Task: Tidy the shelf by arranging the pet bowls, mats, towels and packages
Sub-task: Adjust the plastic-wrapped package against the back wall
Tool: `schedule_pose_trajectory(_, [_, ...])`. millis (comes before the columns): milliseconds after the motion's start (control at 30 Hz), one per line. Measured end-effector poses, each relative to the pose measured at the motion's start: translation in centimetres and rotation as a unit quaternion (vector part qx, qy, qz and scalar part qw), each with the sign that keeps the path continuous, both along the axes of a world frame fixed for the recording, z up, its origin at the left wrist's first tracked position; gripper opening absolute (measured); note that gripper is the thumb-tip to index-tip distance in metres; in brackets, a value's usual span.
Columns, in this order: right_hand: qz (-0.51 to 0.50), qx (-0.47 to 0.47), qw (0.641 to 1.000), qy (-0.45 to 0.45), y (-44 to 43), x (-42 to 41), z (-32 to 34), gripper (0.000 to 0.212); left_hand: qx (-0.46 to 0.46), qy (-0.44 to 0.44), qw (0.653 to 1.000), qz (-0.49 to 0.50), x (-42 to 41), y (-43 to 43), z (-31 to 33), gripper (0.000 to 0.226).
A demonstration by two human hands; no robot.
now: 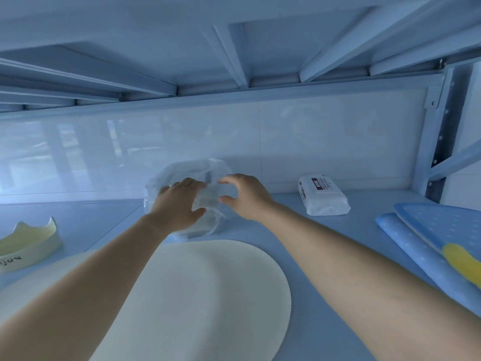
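L hand (179, 204): we see it palm down over the wrapped bowl (190, 170), fingers spread & bent over its top, thumb hooked round the near side, so it grips the plastic.
R hand (247, 196): palm turned inward, index & thumb curved in a wide C facing the wrap's R edge. The other fingers sit behind, slightly bent. We can't tell if the tips touch the plastic.
Arms: both forearms bare, reaching fwd into the shelf. The L one crosses above the cream mat (208, 295); the R one comes in from lower R.
Wrapped bowl: round thing in crinkled clear plastic, on the shelf board (104, 217) near the back wall, approx mid-width, just beyond the cream mat's far edge.
Cream mat: big oval, lying flat, front centre.
Cat-ear bowl (28, 246): pale yellow, far L, w/ handwriting on its side that we can't read.
Pack (324, 199): white soft pack w/ dark label, by the back wall, R of the R hand & apart from it.
Blue mats (429, 230): two dotted ones, overlapped, far R, w/ a yellow shape on the top one.
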State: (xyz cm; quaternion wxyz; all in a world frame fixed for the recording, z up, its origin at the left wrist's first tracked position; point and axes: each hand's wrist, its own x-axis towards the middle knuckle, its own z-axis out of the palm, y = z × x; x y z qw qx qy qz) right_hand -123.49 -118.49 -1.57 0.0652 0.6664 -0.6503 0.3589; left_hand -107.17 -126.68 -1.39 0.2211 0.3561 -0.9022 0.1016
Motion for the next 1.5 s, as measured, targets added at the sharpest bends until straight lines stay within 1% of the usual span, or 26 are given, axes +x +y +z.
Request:
schedule_pose_trajectory(167, [0.016, 0.022, 0.997, 0.066, -2.1, 1.5, -0.4, 0.052, -0.03, -0.027, 0.999, 0.015, 1.2, -1.1, -0.2, 0.062])
schedule_pose_trajectory(267, [0.012, 0.029, 0.995, 0.095, -2.9, 1.6, -0.8, 0.05, -0.042, -0.04, 0.998, 0.02, 1.3, -1.5, -0.3, 0.064])
schedule_pose_trajectory(433, [-0.01, 0.014, 0.994, 0.108, -3.8, 1.6, -0.9, 0.042, -0.056, -0.006, 0.998, 0.008, 0.9, -2.1, -0.8, 0.062])
schedule_pose_trajectory(633, [-0.018, 0.042, 0.99, 0.13, -4.4, 1.3, -0.5, 0.049, -0.039, -0.02, 0.999, -0.01, 0.7, -2.7, -0.1, 0.06])
schedule_pose_trajectory(733, [-0.032, 0.04, 0.99, 0.133, -4.6, 1.3, -0.3, 0.046, -0.043, -0.032, 0.998, -0.016, 0.3, -2.5, 0.1, 0.057])
schedule_pose_trajectory(867, [-0.047, 0.048, 0.988, 0.141, -3.7, -0.5, 0.0, 0.043, -0.036, -0.017, 0.998, -0.044, -1.1, -1.7, 0.2, 0.055])
schedule_pose_trajectory(1000, [-0.071, 0.051, 0.989, 0.122, -2.0, -3.5, -0.2, 0.044, -0.044, -0.009, 0.996, -0.08, -4.4, -0.8, 0.0, 0.055])
schedule_pose_trajectory(1233, [-0.114, 0.059, 0.988, 0.09, 1.9, -9.5, -0.1, 0.049, -0.066, -0.015, 0.986, -0.153, -11.1, 0.9, -0.7, 0.062])
schedule_pose_trajectory(1333, [-0.119, 0.059, 0.987, 0.096, 3.1, -10.8, 0.1, 0.05, -0.082, -0.025, 0.984, -0.159, -12.3, 1.5, -0.7, 0.063])
schedule_pose_trajectory(1500, [-0.116, 0.044, 0.986, 0.108, 3.8, -10.9, -0.3, 0.048, -0.067, -0.022, 0.984, -0.164, -12.7, 1.9, -0.6, 0.063])
